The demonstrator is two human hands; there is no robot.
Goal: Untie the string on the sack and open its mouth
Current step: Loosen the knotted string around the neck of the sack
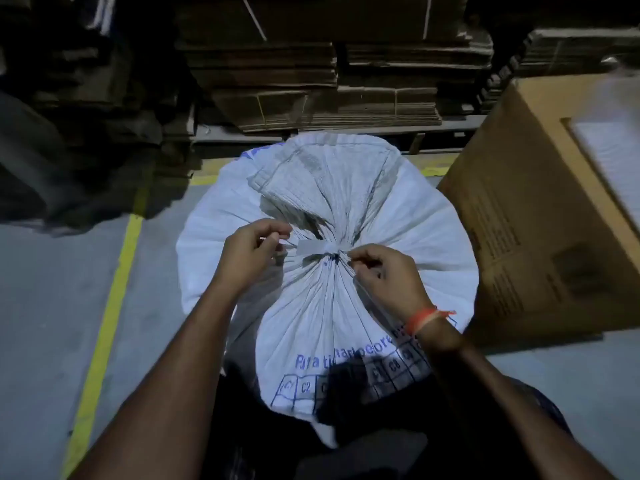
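Two bare arms, no sleeves. Orange thread band [425,318] tied round wrist just behind right hand [388,277]. Dark trousers below.

I stand on a grey concrete floor [45,306] with a yellow line [104,327] at the left of the frame. Stacks of flattened cardboard [311,74] fill the top, in dim light. A big brown carton [540,216] sits at the right.

left: bare floor [52,306] open | right: cardboard box [540,216] close | behind: cardboard stacks [329,81]
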